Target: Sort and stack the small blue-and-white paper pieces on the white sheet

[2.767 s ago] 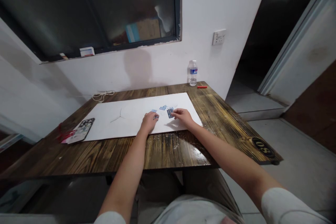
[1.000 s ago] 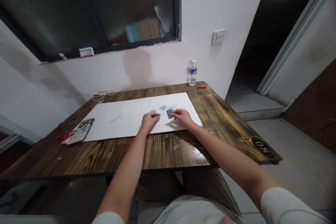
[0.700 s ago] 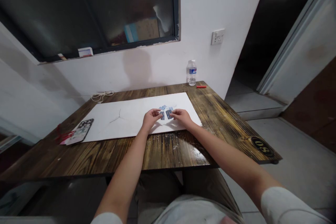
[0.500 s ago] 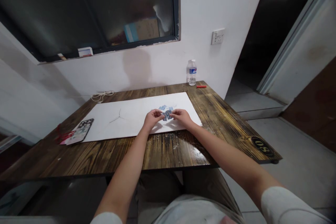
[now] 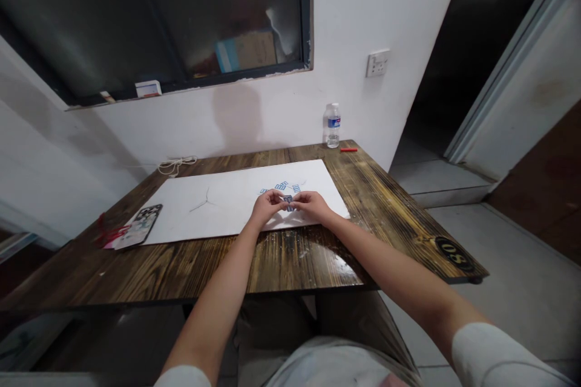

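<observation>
Between my two hands, small dark blue-grey pieces (image 5: pixel 288 201) are pinched over the right part of a white board (image 5: pixel 236 193). My left hand (image 5: pixel 267 205) grips them from the left with thumb and fingers. From the right, my right hand (image 5: pixel 313 204) pinches them in the same way. Just beyond the hands, several small blue-outlined rectangles (image 5: pixel 281 185) show on the board; whether they are drawn or loose is too small to tell. Thin dark lines (image 5: pixel 206 200) meet in a three-armed figure on the board's left part.
A patterned phone-like object (image 5: pixel 146 224) and red items (image 5: pixel 111 233) are at the board's left end. A white cable (image 5: pixel 177 163) lies at the table's back left. A water bottle (image 5: pixel 333 127) and a red pen-like object (image 5: pixel 348 149) are at the back right.
Both hands have drawn slightly closer together. The pieces between them, fanned out before, now look bunched into a narrower group, and more blue rectangles show beyond my left hand.
</observation>
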A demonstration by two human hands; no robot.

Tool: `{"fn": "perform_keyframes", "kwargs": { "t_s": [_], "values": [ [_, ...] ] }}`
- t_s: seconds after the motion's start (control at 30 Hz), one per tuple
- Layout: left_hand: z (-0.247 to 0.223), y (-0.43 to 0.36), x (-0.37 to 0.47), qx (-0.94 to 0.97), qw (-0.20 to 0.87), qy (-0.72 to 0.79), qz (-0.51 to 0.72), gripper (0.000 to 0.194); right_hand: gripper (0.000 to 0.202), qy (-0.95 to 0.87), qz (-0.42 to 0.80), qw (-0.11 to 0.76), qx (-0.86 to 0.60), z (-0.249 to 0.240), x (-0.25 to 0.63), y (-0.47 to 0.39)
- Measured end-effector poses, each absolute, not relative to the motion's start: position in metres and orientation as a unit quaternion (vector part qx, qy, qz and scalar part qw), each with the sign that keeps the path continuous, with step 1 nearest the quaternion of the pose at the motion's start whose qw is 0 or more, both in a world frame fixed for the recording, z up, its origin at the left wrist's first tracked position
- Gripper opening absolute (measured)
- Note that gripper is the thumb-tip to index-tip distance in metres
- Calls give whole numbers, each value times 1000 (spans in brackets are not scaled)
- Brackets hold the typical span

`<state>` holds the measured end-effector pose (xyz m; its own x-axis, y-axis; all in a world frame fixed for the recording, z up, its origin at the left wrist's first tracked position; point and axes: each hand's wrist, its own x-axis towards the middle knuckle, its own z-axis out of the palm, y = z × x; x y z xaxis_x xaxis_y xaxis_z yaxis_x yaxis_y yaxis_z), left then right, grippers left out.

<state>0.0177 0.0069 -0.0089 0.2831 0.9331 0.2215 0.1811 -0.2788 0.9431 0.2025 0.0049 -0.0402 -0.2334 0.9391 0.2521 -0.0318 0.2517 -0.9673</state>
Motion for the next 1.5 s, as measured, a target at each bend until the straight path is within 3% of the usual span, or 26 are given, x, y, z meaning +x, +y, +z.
{"fn": "perform_keyframes", "kwargs": {
  "t_s": [0.3, 0.47, 0.63, 0.73, 0.9, 1.07, 1.23, 1.5],
  "values": [
    [-14, 15, 14, 636, 395, 452, 485, 41, 38, -600, 487, 515, -371, -41, 202, 8],
    [-23, 29, -5, 508, 317, 579, 554, 29, 38, -575, 488, 532, -385, -41, 203, 9],
    [-27, 40, -26, 481, 225, 613, 585, 22, 38, -573, 491, 531, -386, -39, 203, 8],
    [-27, 38, -29, 534, 177, 642, 522, 25, 38, -571, 493, 530, -388, -39, 203, 8],
    [-25, 26, -20, 683, 34, 667, 297, 40, 37, -568, 497, 532, -384, -40, 203, 9],
    [-23, 19, -13, 742, 39, 655, 138, 51, 39, -567, 502, 528, -385, -40, 202, 8],
    [-21, 18, -13, 756, 53, 645, 96, 50, 38, -567, 501, 530, -382, -40, 202, 8],
    [-8, 14, -12, 803, 2, 577, 147, 34, 38, -573, 495, 530, -382, -41, 202, 10]
  ]
}}
